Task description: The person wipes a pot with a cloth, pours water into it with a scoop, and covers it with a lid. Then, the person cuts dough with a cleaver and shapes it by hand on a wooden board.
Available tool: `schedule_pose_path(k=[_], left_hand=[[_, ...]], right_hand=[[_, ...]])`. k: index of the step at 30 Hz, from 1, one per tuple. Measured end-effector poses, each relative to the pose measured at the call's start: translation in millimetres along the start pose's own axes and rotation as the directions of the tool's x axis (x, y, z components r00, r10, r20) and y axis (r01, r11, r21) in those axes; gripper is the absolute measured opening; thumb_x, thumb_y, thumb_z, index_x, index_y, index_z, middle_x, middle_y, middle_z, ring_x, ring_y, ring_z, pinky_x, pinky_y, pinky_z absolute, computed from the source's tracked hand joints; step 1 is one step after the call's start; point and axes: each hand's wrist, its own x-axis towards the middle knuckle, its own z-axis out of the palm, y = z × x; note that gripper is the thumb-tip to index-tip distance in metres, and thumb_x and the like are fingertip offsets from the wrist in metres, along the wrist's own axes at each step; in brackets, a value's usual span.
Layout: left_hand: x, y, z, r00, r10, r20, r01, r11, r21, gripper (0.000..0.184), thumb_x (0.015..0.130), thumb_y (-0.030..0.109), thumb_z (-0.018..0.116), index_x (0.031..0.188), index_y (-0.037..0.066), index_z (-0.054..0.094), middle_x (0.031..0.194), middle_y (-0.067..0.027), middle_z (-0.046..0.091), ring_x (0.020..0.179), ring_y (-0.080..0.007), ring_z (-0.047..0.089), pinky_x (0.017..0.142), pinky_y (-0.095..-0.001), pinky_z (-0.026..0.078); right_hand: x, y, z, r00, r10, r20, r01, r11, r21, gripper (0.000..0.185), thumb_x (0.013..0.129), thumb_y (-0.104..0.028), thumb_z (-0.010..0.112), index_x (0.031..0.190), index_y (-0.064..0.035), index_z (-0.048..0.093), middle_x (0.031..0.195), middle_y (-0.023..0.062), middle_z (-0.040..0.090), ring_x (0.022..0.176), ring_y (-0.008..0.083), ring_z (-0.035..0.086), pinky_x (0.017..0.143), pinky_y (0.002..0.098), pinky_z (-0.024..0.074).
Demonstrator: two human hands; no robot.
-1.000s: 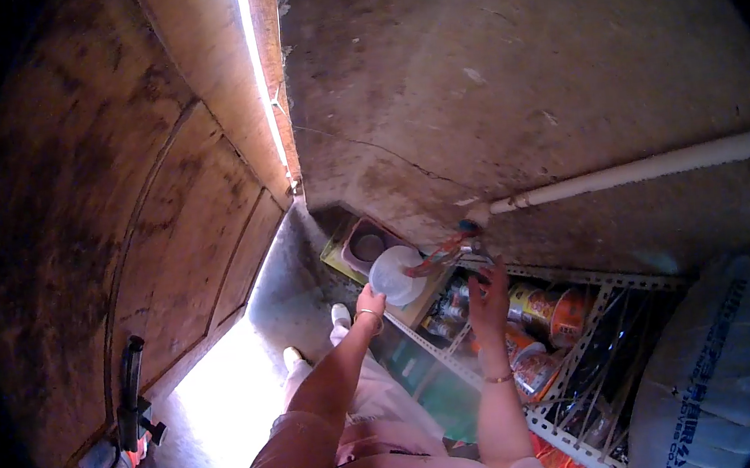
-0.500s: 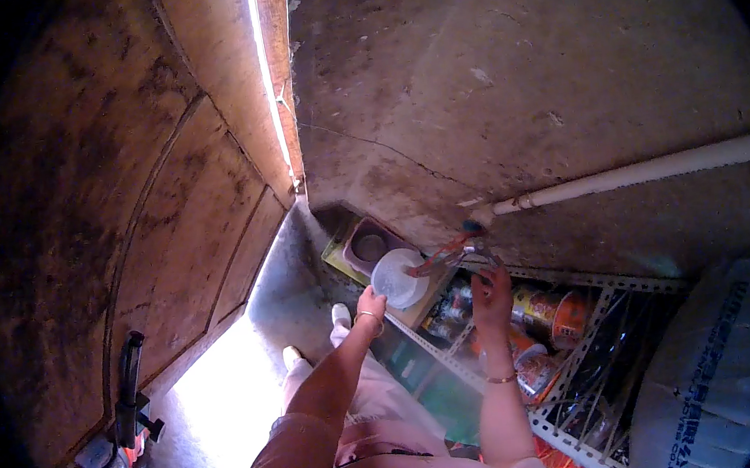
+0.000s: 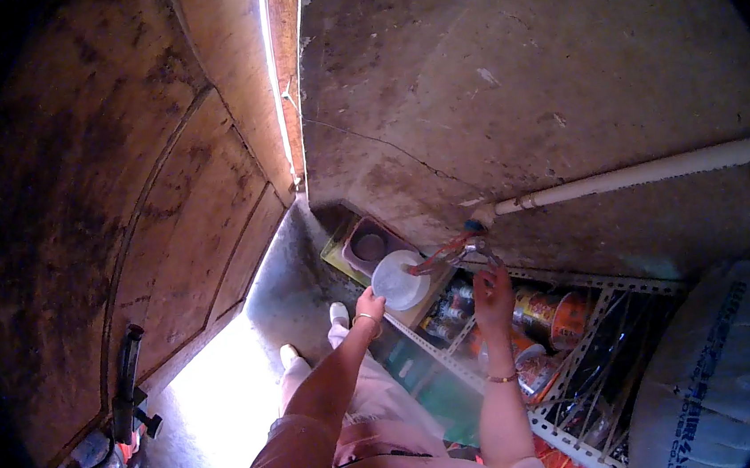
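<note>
My left hand [image 3: 370, 304] grips the near rim of a round, whitish translucent plastic bowl [image 3: 396, 287], which is held low beside the wall. A reddish hose [image 3: 439, 257] runs from a metal tap [image 3: 478, 245] at the pipe's end down to the bowl, and its end lies over the bowl's far side. At the tap, my right hand [image 3: 493, 293] is raised with its fingers closed at the handle. The fingertips are small and partly hidden here. Whether water is running I cannot tell.
A white pipe [image 3: 646, 172] runs along the wall. Below stands a white perforated metal rack [image 3: 467, 370] with orange cans [image 3: 570, 319]. A pinkish container [image 3: 371, 245] sits in the corner. At right is a stuffed white sack [image 3: 717, 373]; at left, a wooden door [image 3: 168, 207].
The view has shifted slightly. Both hands, the bowl and the hose keep nearly the same positions.
</note>
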Motion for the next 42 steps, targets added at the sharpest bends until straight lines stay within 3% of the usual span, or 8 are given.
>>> schedule_pose_path(k=[15,17,24,30,33,36,38,42], left_hand=[[-19.5,16.5,-7.6,0.997,0.058,0.052,-0.048,0.983,-0.179,0.031,0.075,0.002,0.052,0.105,0.004,0.059,0.064,0.0001,0.055,0.051,-0.0083,0.048,0.047,-0.0244,0.039],[-22.1,17.5,-6.9,0.996,0.079,0.051,-0.068,0.977,-0.202,0.031,0.075,0.002,0.052,0.105,0.005,0.059,0.064,0.0007,0.054,0.050,-0.0080,0.047,0.046,-0.0242,0.038],[-15.4,5.1,-7.9,0.992,0.082,0.093,-0.053,0.958,-0.280,0.033,0.075,0.000,0.050,0.107,0.006,0.058,0.065,0.0031,0.052,0.049,-0.0063,0.043,0.044,-0.0225,0.035],[-25.1,18.9,-8.7,0.992,0.070,0.102,-0.029,0.934,-0.356,0.037,0.075,-0.001,0.049,0.109,0.007,0.058,0.066,0.0030,0.051,0.050,-0.0058,0.042,0.046,-0.0210,0.034],[-29.1,21.3,-13.0,0.991,0.078,0.105,-0.039,0.941,-0.335,0.039,0.074,-0.001,0.048,0.111,0.006,0.057,0.068,0.0031,0.052,0.052,-0.0055,0.042,0.047,-0.0206,0.034],[-28.5,21.5,-17.8,0.989,0.112,0.095,-0.072,0.933,-0.352,0.043,0.074,-0.002,0.048,0.116,0.006,0.056,0.071,0.0035,0.053,0.054,-0.0052,0.043,0.048,-0.0202,0.035],[-23.8,15.4,-22.9,0.986,0.137,0.094,-0.092,0.922,-0.376,0.046,0.074,-0.002,0.048,0.118,0.005,0.054,0.072,0.0038,0.053,0.055,-0.0050,0.043,0.049,-0.0201,0.035],[-22.3,0.6,-46.9,0.968,0.204,0.143,-0.151,0.937,-0.315,0.050,0.075,-0.001,0.047,0.125,0.006,0.050,0.075,0.0041,0.054,0.056,-0.0045,0.044,0.051,-0.0197,0.037]], right_hand=[[0.6,-0.8,2.0,0.994,-0.100,-0.049,0.104,0.991,0.084,0.040,0.085,-0.010,0.058,0.121,0.0005,0.045,0.098,0.0131,0.059,0.081,0.0190,0.060,0.067,0.0303,0.0509],[-2.2,-9.7,-1.6,1.000,0.017,-0.006,-0.016,0.993,0.115,0.039,0.085,-0.011,0.058,0.120,-0.0002,0.045,0.094,0.0117,0.060,0.077,0.0173,0.060,0.061,0.0291,0.0509],[-3.5,-14.7,-5.6,1.000,-0.006,0.023,0.005,0.998,0.057,0.033,0.086,-0.013,0.057,0.114,0.0007,0.047,0.089,0.0113,0.059,0.073,0.0154,0.060,0.055,0.0274,0.0494],[-8.5,2.6,-1.2,0.993,-0.114,-0.034,0.111,0.991,-0.073,0.024,0.085,-0.014,0.055,0.103,0.0010,0.052,0.088,0.0142,0.060,0.075,0.0227,0.061,0.066,0.0323,0.0483],[-12.9,-13.6,-2.4,0.998,-0.042,0.036,0.046,0.990,-0.130,0.017,0.085,-0.013,0.058,0.098,-0.0017,0.056,0.090,0.0082,0.063,0.080,0.0107,0.059,0.071,0.0259,0.0458],[-5.4,-24.6,9.3,0.933,-0.208,0.294,0.301,0.900,-0.316,0.025,0.084,-0.016,0.057,0.101,0.0014,0.054,0.092,0.0171,0.061,0.082,0.0305,0.060,0.071,0.0385,0.0482],[-3.4,-62.2,17.6,0.966,0.030,0.258,0.065,0.933,-0.355,0.027,0.085,-0.016,0.056,0.105,0.0017,0.054,0.096,0.0169,0.061,0.086,0.0285,0.061,0.075,0.0390,0.0486],[-42.1,-53.8,17.5,0.991,-0.085,0.099,0.103,0.976,-0.192,0.027,0.085,-0.012,0.056,0.108,0.0018,0.054,0.097,0.0157,0.061,0.085,0.0258,0.062,0.076,0.0365,0.0488]])
